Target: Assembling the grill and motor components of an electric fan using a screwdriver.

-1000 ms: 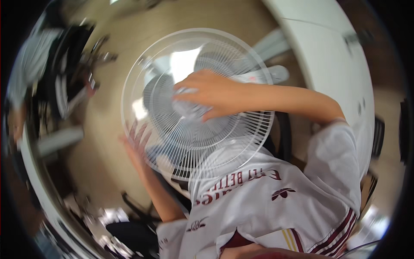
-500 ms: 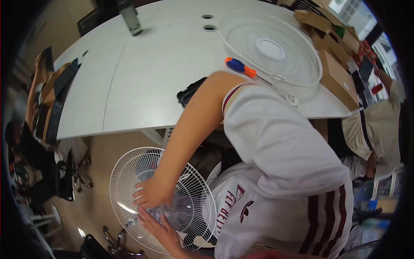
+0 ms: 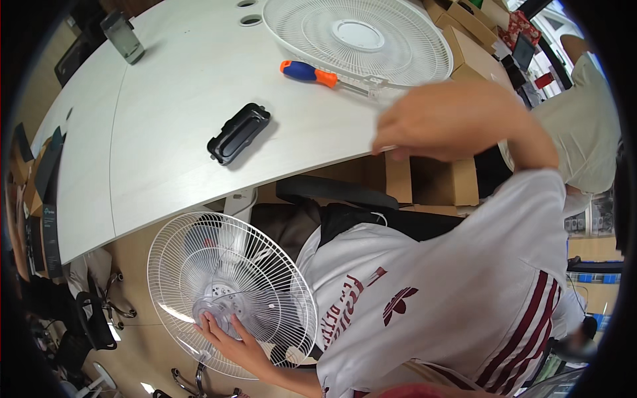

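Observation:
A white fan [image 3: 229, 295] with a round wire guard leans in front of my lap, clear blades at its middle. My left hand [image 3: 229, 341] lies on its clear plastic hub [image 3: 222, 302] with fingers stretched apart. Over the table's near right edge, my right hand [image 3: 431, 123] is blurred, fingers curled together. A thin white edge shows at its fingertips; what it holds is mostly hidden. Just beyond that hand is a blue and orange screwdriver [image 3: 310, 73], its shaft by a loose white fan grille [image 3: 398, 40] with a round centre disc.
A black oblong plastic piece [image 3: 239, 134] lies on the white table [image 3: 179, 99]. A clear bottle [image 3: 123, 38] stands farther left. Cardboard boxes [image 3: 474, 56] crowd the table's right end, and an open box [image 3: 441, 182] sits below the edge. A person [image 3: 584, 126] is at the right.
My right hand has left the fan hub and swung up and right to the table edge. My left hand stays on the hub. The view has shifted, uncovering the black piece.

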Demonstrator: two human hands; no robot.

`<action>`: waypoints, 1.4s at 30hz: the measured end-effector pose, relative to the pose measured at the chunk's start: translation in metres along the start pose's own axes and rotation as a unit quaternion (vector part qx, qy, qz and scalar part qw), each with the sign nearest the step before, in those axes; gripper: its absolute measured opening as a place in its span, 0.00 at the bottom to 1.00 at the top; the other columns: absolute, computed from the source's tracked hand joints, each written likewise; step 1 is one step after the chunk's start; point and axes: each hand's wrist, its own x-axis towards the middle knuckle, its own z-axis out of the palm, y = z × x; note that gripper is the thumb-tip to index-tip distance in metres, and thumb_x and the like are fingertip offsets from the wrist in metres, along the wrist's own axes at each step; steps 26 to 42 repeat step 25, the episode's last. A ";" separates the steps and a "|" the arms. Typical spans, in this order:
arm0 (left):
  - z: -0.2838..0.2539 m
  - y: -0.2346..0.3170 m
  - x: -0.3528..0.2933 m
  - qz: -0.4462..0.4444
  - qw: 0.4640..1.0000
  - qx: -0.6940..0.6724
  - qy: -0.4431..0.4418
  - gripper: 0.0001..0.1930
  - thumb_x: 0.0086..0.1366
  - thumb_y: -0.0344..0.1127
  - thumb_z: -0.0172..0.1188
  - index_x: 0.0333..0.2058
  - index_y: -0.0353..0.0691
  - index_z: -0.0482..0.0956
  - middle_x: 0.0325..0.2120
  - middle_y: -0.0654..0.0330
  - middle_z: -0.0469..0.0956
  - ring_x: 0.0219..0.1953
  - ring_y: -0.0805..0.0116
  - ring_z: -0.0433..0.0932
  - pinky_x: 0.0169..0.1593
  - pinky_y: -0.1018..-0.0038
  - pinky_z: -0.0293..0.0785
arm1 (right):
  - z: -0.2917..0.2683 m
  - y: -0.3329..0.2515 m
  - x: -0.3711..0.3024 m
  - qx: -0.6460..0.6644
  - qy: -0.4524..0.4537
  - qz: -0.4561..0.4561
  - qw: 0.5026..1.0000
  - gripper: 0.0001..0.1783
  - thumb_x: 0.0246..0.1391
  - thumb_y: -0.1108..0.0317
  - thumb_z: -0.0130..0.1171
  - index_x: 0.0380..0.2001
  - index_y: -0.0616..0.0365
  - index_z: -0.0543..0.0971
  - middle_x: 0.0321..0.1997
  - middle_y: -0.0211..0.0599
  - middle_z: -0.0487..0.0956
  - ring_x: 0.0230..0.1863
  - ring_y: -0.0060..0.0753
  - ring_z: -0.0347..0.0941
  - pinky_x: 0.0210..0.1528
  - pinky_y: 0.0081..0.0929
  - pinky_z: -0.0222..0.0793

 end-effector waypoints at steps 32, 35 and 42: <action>-0.003 -0.011 -0.020 -0.071 0.994 -0.066 0.058 0.30 0.63 0.47 0.70 0.61 0.45 0.75 0.72 0.49 0.61 0.74 0.42 0.58 0.72 0.54 0.61 | 0.067 -0.042 0.136 0.499 -0.004 -0.393 0.772 0.29 0.54 0.70 0.74 0.52 0.52 0.67 0.67 0.44 0.70 0.60 0.43 0.74 0.51 0.44 0.82; -0.003 -0.011 -0.020 -0.071 0.994 -0.066 0.058 0.30 0.63 0.47 0.70 0.61 0.45 0.75 0.72 0.49 0.61 0.74 0.42 0.58 0.72 0.54 0.61 | 0.067 -0.042 0.136 0.499 -0.004 -0.393 0.772 0.29 0.54 0.70 0.74 0.52 0.52 0.67 0.67 0.44 0.70 0.60 0.43 0.74 0.51 0.44 0.82; -0.003 -0.011 -0.020 -0.071 0.994 -0.066 0.058 0.30 0.63 0.47 0.70 0.61 0.45 0.75 0.72 0.49 0.61 0.74 0.42 0.58 0.72 0.54 0.61 | 0.067 -0.042 0.136 0.499 -0.004 -0.393 0.772 0.29 0.54 0.70 0.74 0.52 0.52 0.67 0.67 0.44 0.70 0.60 0.43 0.74 0.51 0.44 0.82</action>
